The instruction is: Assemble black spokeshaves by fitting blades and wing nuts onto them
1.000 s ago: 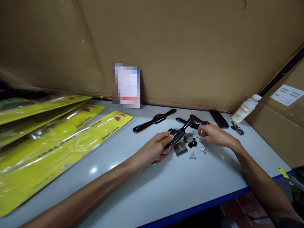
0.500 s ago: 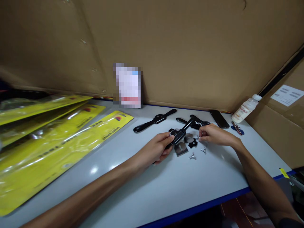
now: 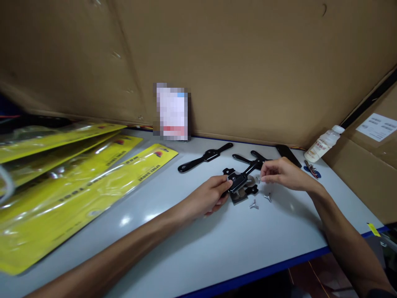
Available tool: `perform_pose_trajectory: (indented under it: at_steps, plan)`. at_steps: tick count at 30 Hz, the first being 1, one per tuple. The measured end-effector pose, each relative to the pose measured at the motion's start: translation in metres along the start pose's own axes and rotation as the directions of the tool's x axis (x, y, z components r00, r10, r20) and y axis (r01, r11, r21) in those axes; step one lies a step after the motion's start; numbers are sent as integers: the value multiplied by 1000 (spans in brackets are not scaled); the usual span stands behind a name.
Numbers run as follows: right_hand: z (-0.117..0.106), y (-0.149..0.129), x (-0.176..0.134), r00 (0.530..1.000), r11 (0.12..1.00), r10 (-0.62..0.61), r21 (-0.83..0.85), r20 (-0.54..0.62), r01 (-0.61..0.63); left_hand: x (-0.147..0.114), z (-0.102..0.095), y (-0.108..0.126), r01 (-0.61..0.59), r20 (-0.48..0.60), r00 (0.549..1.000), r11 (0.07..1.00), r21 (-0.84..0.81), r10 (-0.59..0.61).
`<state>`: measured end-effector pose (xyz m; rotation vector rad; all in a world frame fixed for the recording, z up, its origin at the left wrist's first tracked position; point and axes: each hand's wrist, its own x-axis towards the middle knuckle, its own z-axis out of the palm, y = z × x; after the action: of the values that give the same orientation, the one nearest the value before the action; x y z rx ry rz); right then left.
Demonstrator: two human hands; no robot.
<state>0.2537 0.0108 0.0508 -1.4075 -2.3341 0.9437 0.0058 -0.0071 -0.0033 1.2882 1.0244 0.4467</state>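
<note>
My left hand [image 3: 214,193] is closed around a black spokeshave [image 3: 238,182], its thumb on the body and the free handle pointing up and right. A small black metal piece [image 3: 228,170] shows at the body's upper left edge. My right hand [image 3: 281,174] pinches a small silver wing screw [image 3: 258,179] at its fingertips, just right of the spokeshave. Beneath the spokeshave lie a flat steel blade [image 3: 239,200], partly covered, and a black cap plate [image 3: 252,189]. Two more wing screws, one nearer [image 3: 254,204] and one farther right [image 3: 267,197], rest on the table.
Another spokeshave body [image 3: 211,155] lies behind, with more black handles [image 3: 243,158] beside my right hand. Yellow blister packs [image 3: 102,194] spread over the left side. A phone [image 3: 288,155], a bottle [image 3: 324,144] and cardboard walls [image 3: 235,70] bound the table [image 3: 186,244].
The view has shifted slightly. The spokeshave has come lower over the blade and tilted, showing more of the black piece at its edge. My right hand's pinch stays near it.
</note>
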Motion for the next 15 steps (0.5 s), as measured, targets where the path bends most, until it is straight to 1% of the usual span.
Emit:
perform_pose_trajectory:
  at_steps: [1,3,4,5,6,8,9,11,15]
  plan:
    - [4,-4,0,996,1000,-18,20,-82,20,0,0,0,9,5,1000,1000,20,-9]
    - [17,-10,2,966,995,-80,34,-247,91,1,0,1,29,21,999,998,62,-30]
    - [25,-13,4,939,990,-132,-4,-317,138,2,0,1,36,31,999,996,80,-38]
    - [34,-15,5,903,978,-209,-82,-377,192,2,-1,1,38,44,998,995,93,-42]
    - [42,-17,6,864,954,-296,-176,-406,244,2,-1,1,40,57,997,994,105,-46]
    - [56,-20,6,799,894,-430,-320,-421,313,3,0,1,42,76,996,991,129,-52]
    - [60,-21,6,780,870,-471,-363,-413,333,2,0,1,46,79,995,989,140,-58]
    - [65,-22,6,764,846,-507,-402,-399,351,2,1,2,60,76,994,986,158,-73]
    - [66,-22,6,753,832,-526,-422,-395,359,2,1,3,62,65,995,982,177,-75]
